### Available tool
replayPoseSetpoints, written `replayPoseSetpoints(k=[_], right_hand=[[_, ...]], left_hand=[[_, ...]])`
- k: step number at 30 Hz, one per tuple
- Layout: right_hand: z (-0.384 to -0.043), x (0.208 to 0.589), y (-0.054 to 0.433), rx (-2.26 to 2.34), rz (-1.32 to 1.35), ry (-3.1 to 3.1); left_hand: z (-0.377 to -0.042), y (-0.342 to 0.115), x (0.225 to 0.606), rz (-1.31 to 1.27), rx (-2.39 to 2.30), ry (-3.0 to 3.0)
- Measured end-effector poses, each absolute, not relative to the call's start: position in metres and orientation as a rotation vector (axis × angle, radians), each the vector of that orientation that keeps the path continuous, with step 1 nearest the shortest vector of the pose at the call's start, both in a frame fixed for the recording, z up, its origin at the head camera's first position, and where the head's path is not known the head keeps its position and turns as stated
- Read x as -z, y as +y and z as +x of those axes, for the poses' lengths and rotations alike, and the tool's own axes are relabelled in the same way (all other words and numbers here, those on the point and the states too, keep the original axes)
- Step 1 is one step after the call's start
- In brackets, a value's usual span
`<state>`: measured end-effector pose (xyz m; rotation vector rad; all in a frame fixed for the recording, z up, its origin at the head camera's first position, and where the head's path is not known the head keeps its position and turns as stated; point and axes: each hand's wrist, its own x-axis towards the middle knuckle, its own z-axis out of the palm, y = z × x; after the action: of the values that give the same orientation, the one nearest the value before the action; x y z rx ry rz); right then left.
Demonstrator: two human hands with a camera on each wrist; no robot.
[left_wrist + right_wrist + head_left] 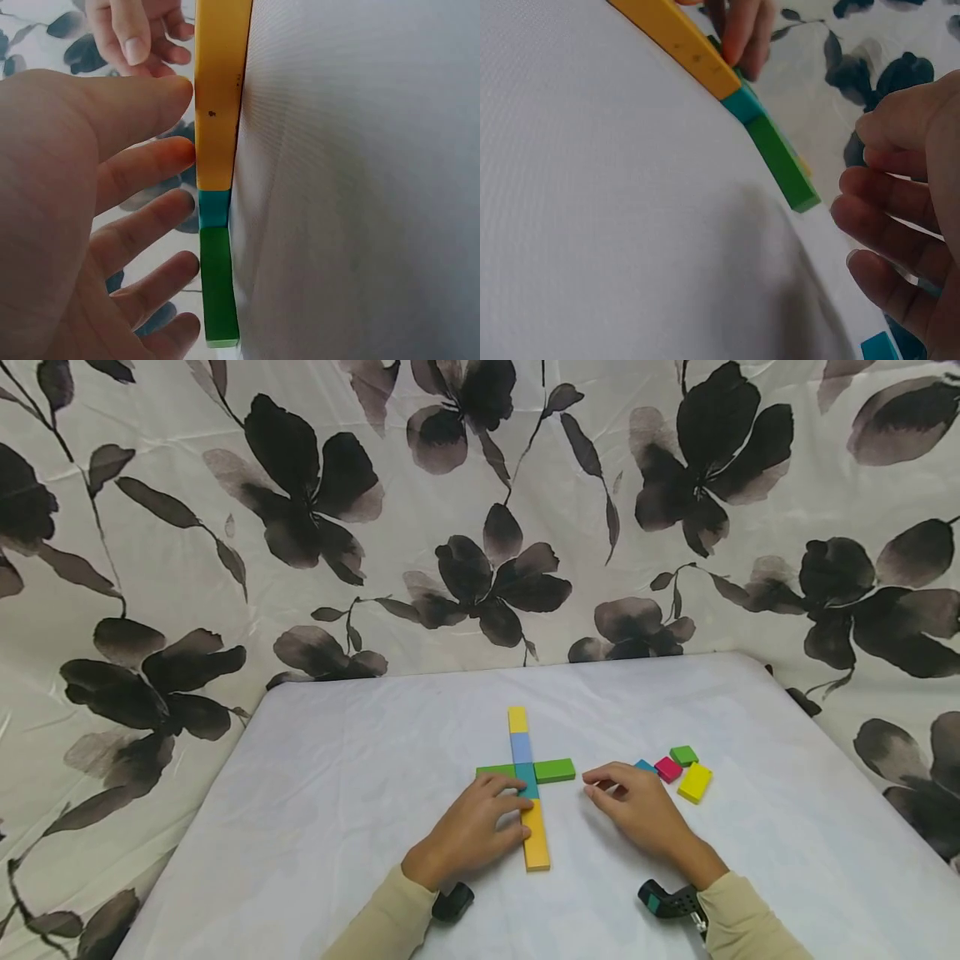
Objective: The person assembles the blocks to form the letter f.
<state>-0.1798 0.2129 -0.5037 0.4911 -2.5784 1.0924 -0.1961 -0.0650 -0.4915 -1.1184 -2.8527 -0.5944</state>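
Flat coloured blocks lie end to end as a cross. Its long line has a yellow block (518,719), a light blue block (521,747), a teal block (531,783) and an orange block (536,843). One green block (555,770) forms the right arm; another green block (495,770), partly covered by fingers, forms the left. My left hand (480,822) rests its loosely bent fingertips on the teal and orange blocks, without gripping. Just right of the cross, my right hand (637,802) hovers with relaxed fingers; nothing shows between them in the right wrist view (900,202).
Beyond the right hand lie a pink block (668,768), a bright yellow block (695,782), a small green block (683,756) and a partly hidden blue block (644,766). White cloth (360,777) covers the table. Behind it hangs a floral curtain (480,485).
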Motion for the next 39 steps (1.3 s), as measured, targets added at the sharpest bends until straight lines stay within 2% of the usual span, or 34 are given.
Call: replayPoseSetpoints(k=[18, 30, 39], right_hand=[[-0.171, 0.494, 0.278, -0.973, 0.246, -2.470], [-0.169, 0.484, 0.321, -0.959, -0.173, -2.669], [-0.170, 0.490, 0.329, -0.992, -0.310, -2.793]], left_hand=[[-0.196, -0.071, 0.493, -1.201, 0.567, -2.893], [-0.196, -0.072, 0.493, -1.201, 0.569, -2.876], [-0.197, -0.071, 0.492, -1.192, 0.578, -2.884]])
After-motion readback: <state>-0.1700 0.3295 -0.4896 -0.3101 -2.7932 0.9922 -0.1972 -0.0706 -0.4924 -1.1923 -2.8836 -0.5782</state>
